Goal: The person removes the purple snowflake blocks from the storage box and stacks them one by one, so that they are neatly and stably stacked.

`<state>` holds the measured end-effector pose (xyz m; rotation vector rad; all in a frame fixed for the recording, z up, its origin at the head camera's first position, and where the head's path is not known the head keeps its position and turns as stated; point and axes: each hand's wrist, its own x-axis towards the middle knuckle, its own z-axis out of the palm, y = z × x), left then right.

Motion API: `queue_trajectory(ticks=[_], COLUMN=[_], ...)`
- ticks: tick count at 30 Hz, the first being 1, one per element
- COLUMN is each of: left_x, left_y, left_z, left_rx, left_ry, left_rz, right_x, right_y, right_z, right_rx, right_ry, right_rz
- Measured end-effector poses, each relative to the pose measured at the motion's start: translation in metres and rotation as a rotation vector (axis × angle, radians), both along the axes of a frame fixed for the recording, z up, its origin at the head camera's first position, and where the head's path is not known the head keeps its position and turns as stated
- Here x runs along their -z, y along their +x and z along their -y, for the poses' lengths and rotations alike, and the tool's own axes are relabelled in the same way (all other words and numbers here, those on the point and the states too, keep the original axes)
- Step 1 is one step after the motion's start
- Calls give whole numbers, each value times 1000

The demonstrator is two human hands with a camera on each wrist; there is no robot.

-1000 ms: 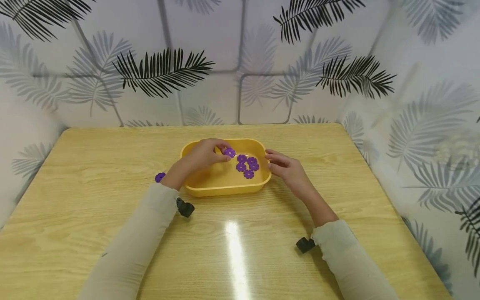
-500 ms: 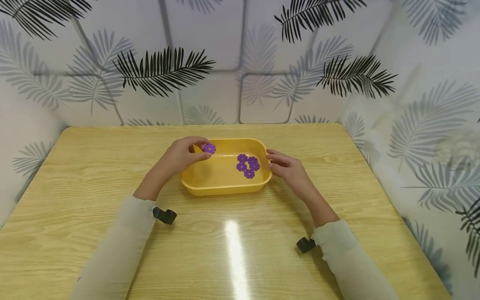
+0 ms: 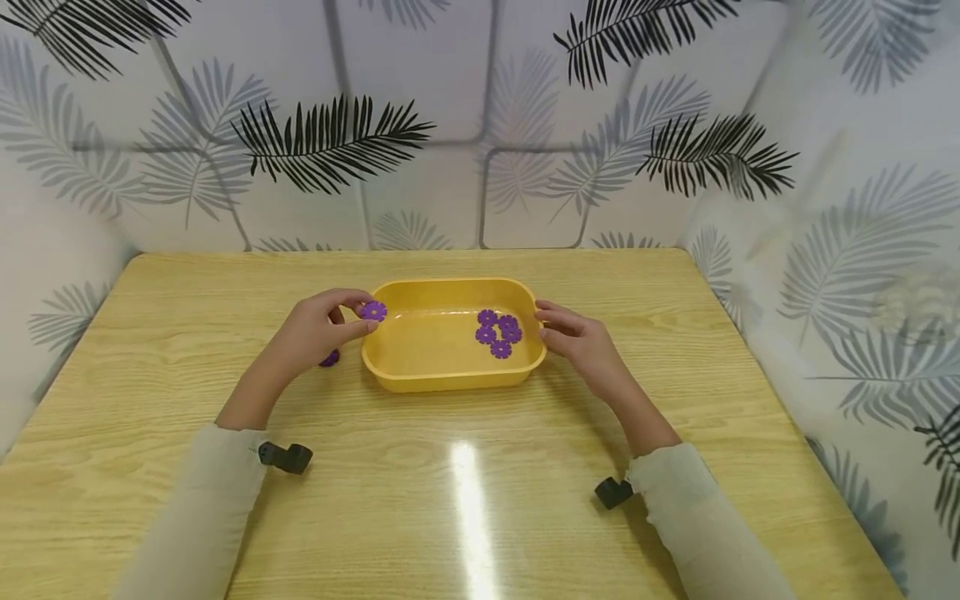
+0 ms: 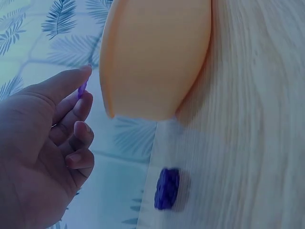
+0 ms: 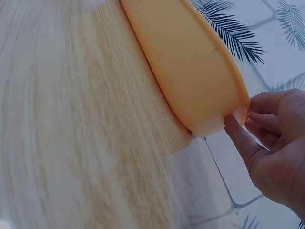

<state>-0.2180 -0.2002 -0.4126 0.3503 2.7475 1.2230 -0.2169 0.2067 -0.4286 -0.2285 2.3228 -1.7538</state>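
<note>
Currently in the left hand [image 3: 318, 332]: purple flower-shaped piece [image 3: 374, 311], pinched between thumb and fingertip, remaining fingers loosely curled; near the left end of the yellow tray [image 3: 450, 384], with a gap showing in the left wrist view, but turned nearly edge-on there and mostly covered.
Right hand [image 3: 577, 337]: bent round the tray's right rim, one digit against the outer wall, other fingertips hidden behind the edge.
Inside the tray: cluster of purple pieces [image 3: 501, 349], grouped toward the right end; overlapping, so hard to count exactly.
On the table [image 3: 390, 467]: dark purple stack [image 4: 167, 188], left of the tray, partly hidden by the left hand in the head view; number of layers unclear.
Sleeves [image 3: 195, 508]: cut off at the bottom edge.
Since half a second ago: left hand and piece shifted leftward from above the tray; stack back in sight; right hand, tray and cluster unchanged.
</note>
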Motion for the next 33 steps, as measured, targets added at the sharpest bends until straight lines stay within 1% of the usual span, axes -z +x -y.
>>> queue_trajectory(ticks=[3, 8, 13, 18, 21, 25, 33], left_x=[-2, -3, 3, 8, 10, 13, 23], left_y=[5, 14, 18, 22, 23, 23, 21], left_z=[9, 21, 31, 41, 46, 52, 60], left_rx=[-15, -33, -39, -23, -19, -14, 29], left_ry=[-15, -35, -74, -94, -111, -125, -159], left_rz=[9, -6, -12, 14, 40, 55, 85], right_x=[1, 1, 2, 3, 3, 3, 3], right_y=[-1, -1, -2, -2, -2, -2, -2], right_z=[-2, -2, -3, -2, -2, -2, -2], right_rx=[-3, -4, -12, -15, -14, -13, -14], right_ry=[0, -6, -2, -4, -10, -11, -3], right_rz=[-2, -2, -8, -9, -8, -8, -10])
